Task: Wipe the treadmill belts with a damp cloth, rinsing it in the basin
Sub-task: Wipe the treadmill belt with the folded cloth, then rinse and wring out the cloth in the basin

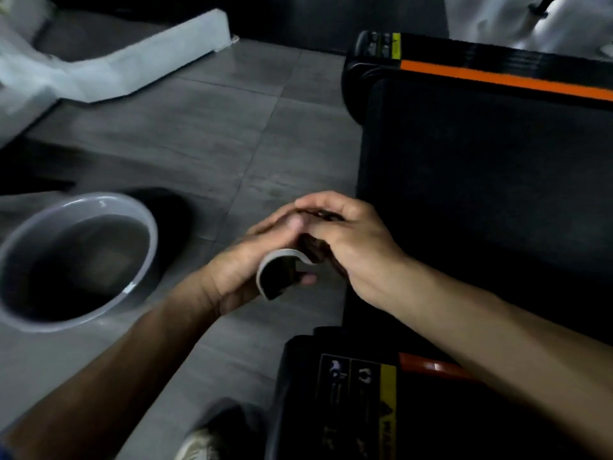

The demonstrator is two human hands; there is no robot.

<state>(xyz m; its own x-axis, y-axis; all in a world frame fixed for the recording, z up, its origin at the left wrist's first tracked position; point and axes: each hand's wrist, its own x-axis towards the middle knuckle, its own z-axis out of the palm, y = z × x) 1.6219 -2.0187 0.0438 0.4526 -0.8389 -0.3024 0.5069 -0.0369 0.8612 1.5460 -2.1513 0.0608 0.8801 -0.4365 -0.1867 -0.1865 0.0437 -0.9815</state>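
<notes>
Both hands meet over the floor just left of the treadmill belt (481, 180). My left hand (245, 260) holds a folded dark cloth with a pale edge (278, 277), its thumb under the fold. My right hand (348, 240) lies over the top of the cloth, fingers curled onto it. The black belt runs to the right, framed by an orange-striped side rail (497, 78). A grey basin (76, 260) with dark water stands on the floor to the left of my hands.
Grey floor tiles (205, 134) lie between basin and treadmill. A white machine base (116, 71) crosses the top left. The treadmill's rear end cap with warning labels (358, 393) sits bottom centre, and a light shoe (199, 443) shows at the bottom edge.
</notes>
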